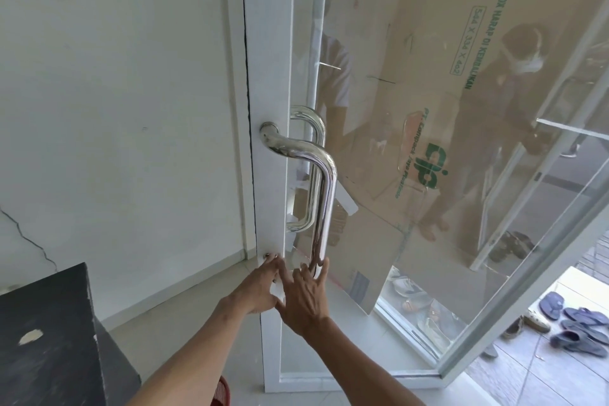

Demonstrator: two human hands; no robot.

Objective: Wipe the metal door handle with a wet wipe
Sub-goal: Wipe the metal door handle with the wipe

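Well left of the door handle (pixel 324 194) and lower down stands a black counter (pixel 46 333) against a cracked white wall (pixel 148 109).

The handle is a polished metal tube bent into a long upright pull. It is fixed to the white door frame (pixel 268 59) at an upper mount and at a lower mount (pixel 267 255).

The left hand (pixel 260 287) is just below and left of the handle's foot. Its fingers are stretched nearly straight, with the tips at the lower mount. A white patch shows beside this hand; it may be the wipe, but against the white frame that cannot be settled.

The right hand (pixel 306 298) is directly beneath the bar. It is spread open and grips nothing, and its fingertips touch the bar's bottom bend.

Right of the handle, flattened cardboard (pixel 428 43) shows through the door glass. Sandals (pixel 580 326) lie far right on the floor outside.

Assessment: the handle is rigid, fixed and smooth, and likely slippery once wet. The wipe should be wrapped round the tube and drawn along its length, with added care at the bends and mounts.
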